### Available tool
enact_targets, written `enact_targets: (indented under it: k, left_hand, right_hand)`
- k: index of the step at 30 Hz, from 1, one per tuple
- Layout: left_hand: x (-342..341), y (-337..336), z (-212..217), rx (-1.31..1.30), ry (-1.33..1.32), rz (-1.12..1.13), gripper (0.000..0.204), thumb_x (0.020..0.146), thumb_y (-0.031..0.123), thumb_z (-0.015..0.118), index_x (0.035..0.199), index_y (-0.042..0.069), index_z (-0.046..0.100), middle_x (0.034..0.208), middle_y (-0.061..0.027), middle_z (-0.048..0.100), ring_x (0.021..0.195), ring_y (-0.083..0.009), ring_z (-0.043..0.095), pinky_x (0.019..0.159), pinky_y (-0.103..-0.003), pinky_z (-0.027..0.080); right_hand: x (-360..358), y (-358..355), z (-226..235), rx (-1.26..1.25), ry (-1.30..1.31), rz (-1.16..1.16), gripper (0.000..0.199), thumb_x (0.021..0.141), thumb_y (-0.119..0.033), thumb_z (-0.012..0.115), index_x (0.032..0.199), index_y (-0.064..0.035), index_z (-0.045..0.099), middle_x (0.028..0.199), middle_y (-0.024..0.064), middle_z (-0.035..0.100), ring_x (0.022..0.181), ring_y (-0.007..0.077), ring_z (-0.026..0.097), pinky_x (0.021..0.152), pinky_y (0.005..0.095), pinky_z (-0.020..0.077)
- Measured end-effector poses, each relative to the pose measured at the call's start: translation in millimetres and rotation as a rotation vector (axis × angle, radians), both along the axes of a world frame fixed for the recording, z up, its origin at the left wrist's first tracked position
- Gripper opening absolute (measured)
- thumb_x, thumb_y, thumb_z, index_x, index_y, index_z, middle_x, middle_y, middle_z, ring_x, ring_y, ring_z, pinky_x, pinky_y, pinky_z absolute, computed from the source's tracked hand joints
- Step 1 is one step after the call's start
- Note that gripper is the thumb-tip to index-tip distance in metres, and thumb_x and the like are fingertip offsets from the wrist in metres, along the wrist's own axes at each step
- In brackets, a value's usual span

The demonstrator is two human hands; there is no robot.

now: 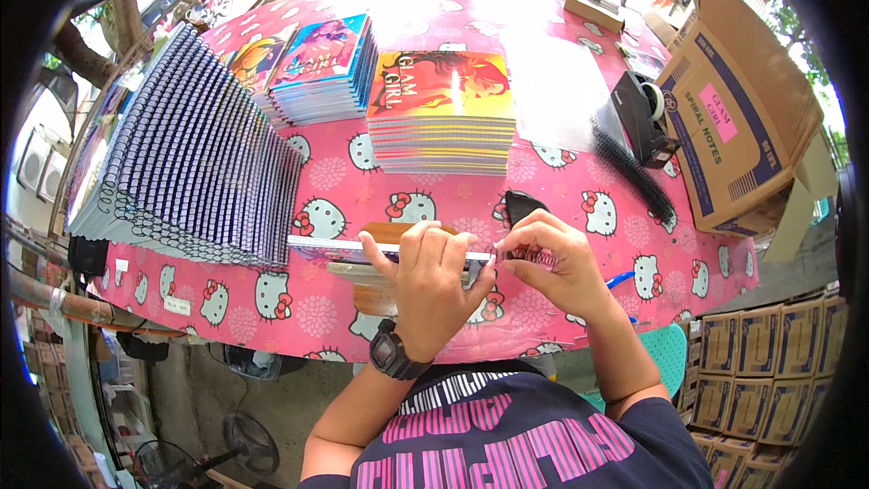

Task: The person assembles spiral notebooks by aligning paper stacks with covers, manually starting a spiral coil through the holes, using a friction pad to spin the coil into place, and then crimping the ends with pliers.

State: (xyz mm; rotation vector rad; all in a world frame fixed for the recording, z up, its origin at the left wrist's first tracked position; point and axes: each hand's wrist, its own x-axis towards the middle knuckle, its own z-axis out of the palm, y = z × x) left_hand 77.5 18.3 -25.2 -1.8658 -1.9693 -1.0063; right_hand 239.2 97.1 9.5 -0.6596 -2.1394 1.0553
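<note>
My left hand (433,279), with a black watch on its wrist, grips a thin notebook (337,244) held edge-on over the table's front edge. My right hand (554,264) pinches a small black spiral coil (529,256) at the notebook's right end. Both hands meet above a wooden block (387,234) lying on the pink patterned tablecloth (344,312). Part of the notebook is hidden behind my left fingers.
A fanned row of spiral-bound notebooks (195,158) lies at the left. Stacks of colourful notebooks (444,113) stand behind. Loose black coils (632,172), a tape dispenser (644,113) and an open cardboard box (733,113) are at the right. Stacked cartons (769,371) sit below.
</note>
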Motion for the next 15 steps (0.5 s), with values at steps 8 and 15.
enact_targets:
  k: [8,15]
  left_hand:
    - [-0.4,-2.8,-0.9,0.028,-0.003,-0.020,0.033,0.076,0.041,0.067,0.090,0.013,0.062,0.089,-0.0010,0.055,0.105,-0.0198,0.052,0.102,-0.071,0.003]
    - [-3.0,-6.1,-0.8,-0.006,0.006,-0.035,0.035,0.076,0.040,0.067,0.098,0.013,0.062,0.092,-0.0004,0.055,0.104,-0.0197,0.052,0.103,-0.070,0.004]
  right_hand:
    - [-4.3,4.1,-3.4,0.064,0.027,0.053,0.019,0.076,-0.001,0.068,0.095,-0.0032,0.064,0.088,0.0090,0.059,0.079,0.0207,0.060,0.067,0.0297,0.0486]
    - [-0.4,8.2,8.0,0.075,-0.072,0.191,0.021,0.077,0.000,0.065,0.097,-0.0018,0.063,0.089,0.0097,0.059,0.079,0.0250,0.060,0.070,0.0339,0.0494]
